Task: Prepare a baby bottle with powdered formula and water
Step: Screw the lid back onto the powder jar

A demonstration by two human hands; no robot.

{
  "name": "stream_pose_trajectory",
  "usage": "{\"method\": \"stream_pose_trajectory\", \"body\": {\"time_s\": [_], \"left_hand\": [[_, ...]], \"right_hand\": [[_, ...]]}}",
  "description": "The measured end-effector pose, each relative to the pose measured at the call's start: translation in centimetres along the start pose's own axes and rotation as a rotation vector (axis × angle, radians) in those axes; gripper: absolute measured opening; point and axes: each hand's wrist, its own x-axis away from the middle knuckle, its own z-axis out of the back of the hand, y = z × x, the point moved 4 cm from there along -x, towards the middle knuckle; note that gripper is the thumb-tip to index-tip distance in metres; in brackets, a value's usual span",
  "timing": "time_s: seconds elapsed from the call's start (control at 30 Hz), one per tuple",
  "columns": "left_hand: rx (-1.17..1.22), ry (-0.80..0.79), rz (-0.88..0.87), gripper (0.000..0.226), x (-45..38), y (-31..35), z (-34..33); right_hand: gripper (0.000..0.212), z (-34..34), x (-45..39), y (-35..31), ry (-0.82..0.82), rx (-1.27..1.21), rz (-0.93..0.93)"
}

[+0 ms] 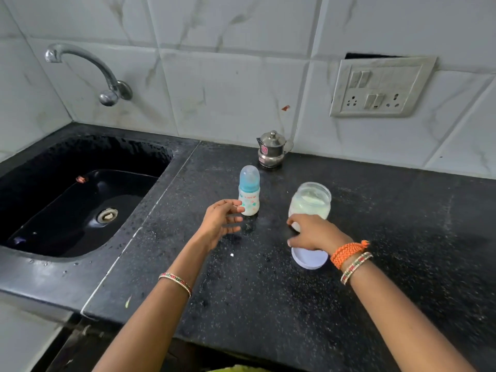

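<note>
Left hand (pixel 220 224) beside upright baby bottle (pixel 249 194), nipple up.

On the black counter (pixel 375 237), the left hand (pixel 220 224) hovers open beside the capped baby bottle (pixel 249 194); the right hand (pixel 314 234) rests over a white lid (pixel 308 260) before the open powder jar (pixel 311 201).

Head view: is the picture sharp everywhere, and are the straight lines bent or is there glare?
Head view: the baby bottle and powder jar look sharp; the left hand is slightly blurred; wide-angle distortion bends the tile lines and tilts the switch plate; soft glare lies on the tap and steel pot.
</note>
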Motion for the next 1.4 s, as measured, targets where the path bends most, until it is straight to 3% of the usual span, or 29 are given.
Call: {"method": "stream_pose_trajectory", "body": {"time_s": [0.07, 0.13, 0.37, 0.43, 0.5, 0.6, 0.67, 0.8, 0.87, 1.07, 1.27, 1.4], "left_hand": [[-0.031, -0.051, 0.073, 0.020, 0.7, -1.1, -1.4], [-0.062, -0.081, 0.120, 0.019, 1.4, -1.7, -2.9], [-0.159, -0.171, 0.121, 0.018, 3.2, -2.8, -6.6], [-0.161, -0.161, 0.099, 0.017, 3.3, -3.3, -6.8], [-0.173, -0.131, 0.040, 0.013, 3.1, -3.3, -6.9], [-0.235, -0.110, -0.063, 0.021, 2.5, -2.5, -7.7], [-0.335, -0.133, -0.120, 0.035, 1.9, -1.7, -9.1], [-0.558, -0.238, -0.219, 0.093, 0.3, -1.0, -12.5], [-0.542, -0.243, -0.255, 0.106, -0.3, -0.9, -13.8], [-0.447, -0.062, -0.373, 0.089, -1.9, -1.4, -14.7], [-0.338, 0.073, -0.468, 0.083, -1.5, -2.3, -12.0], [-0.288, 0.066, -0.454, 0.081, -1.1, -3.1, -10.9]], "right_hand": [[0.081, -1.8, 0.6, 1.6, -0.126, 0.088, -0.039], [0.090, -2.9, 0.6, 2.3, -0.142, 0.160, -0.049], [0.072, -3.9, 0.6, 2.0, -0.047, 0.238, 0.010], [0.072, -2.5, 1.5, 1.8, -0.053, 0.109, 0.059], [0.070, 0.9, 2.9, 1.4, 0.071, -0.164, 0.140], [0.069, 7.5, 4.0, 1.8, 0.555, -0.522, 0.276], [0.069, 9.3, 2.5, 2.7, 0.643, -0.642, 0.301], [0.041, 7.6, -2.2, 4.5, 0.549, -0.602, 0.163], [0.041, 7.0, -2.9, 4.7, 0.505, -0.551, 0.136], [0.047, 7.3, -2.2, 4.8, 0.433, -0.473, 0.159], [0.098, 7.7, -2.0, 2.0, 0.200, -0.194, 0.283], [0.088, 7.1, -2.8, -0.2, 0.206, -0.039, 0.316]]}}
